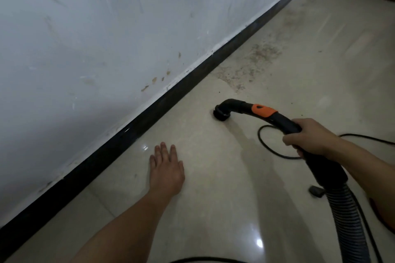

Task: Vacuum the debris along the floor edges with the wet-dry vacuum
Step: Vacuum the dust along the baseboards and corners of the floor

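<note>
Grip: right hand [310, 136] wrapped round the black wand [284, 123], fingers curled over the top, just behind the orange collar [264, 111]. Bent nozzle [221, 114] sits mouth-down on the floor [213, 209], near the black baseboard [136, 126] but not against it. Left hand [165, 168] lies flat on the tile, fingers straight, holding nothing

Progress, as judged: tile around the left hand and behind the nozzle looks glossy and clean. Debris [252, 64] lies ahead of the nozzle, a gritty brown patch near the baseboard, with a fainter dusty stretch toward the far corner. Roughly the far half of this edge is left

Not resolved: vacuum body out of frame; ribbed hose [346, 215] cut by the lower edge; cord [263, 147] loops under the wand; nozzle-to-floor contact unclear; small grey object [316, 191] beside the hose unidentified
</note>
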Tool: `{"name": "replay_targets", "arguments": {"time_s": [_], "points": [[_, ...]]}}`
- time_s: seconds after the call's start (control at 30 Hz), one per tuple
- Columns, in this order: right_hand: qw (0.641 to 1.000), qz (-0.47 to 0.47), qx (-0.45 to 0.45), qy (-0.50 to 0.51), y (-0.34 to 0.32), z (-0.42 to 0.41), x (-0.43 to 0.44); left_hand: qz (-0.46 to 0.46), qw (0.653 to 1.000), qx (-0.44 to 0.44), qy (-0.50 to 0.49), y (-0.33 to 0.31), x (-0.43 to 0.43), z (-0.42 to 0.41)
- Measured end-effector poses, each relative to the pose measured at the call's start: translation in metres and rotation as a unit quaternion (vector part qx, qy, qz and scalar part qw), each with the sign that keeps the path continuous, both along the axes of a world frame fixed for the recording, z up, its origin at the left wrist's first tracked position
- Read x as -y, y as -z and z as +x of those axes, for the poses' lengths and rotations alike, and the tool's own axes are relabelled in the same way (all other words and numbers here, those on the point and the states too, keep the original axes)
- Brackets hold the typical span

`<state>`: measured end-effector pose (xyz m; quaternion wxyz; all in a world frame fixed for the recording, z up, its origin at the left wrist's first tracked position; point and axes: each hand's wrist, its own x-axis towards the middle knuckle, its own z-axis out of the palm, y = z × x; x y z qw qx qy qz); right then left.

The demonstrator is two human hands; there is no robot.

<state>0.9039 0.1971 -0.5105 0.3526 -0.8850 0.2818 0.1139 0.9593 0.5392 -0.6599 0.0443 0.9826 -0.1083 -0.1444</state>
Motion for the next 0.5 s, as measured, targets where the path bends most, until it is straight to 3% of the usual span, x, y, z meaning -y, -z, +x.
{"name": "replay_targets", "arguments": {"time_s": [0.2,0.3,0.5], "points": [[1.0,0.004,0.011,-0.028,0.011,-0.011,-0.019,0.005,1.0,-0.018,-0.001,-0.004,0.003,-0.003],[0.999,-0.042,0.031,-0.008,0.014,-0.004,-0.025,0.01,1.0,-0.023,0.003,-0.006,0.002,-0.009],[0.999,-0.016,-0.008,-0.035,0.003,-0.017,-0.01,0.003,1.0,-0.018,-0.005,-0.008,0.003,-0.01]]}}
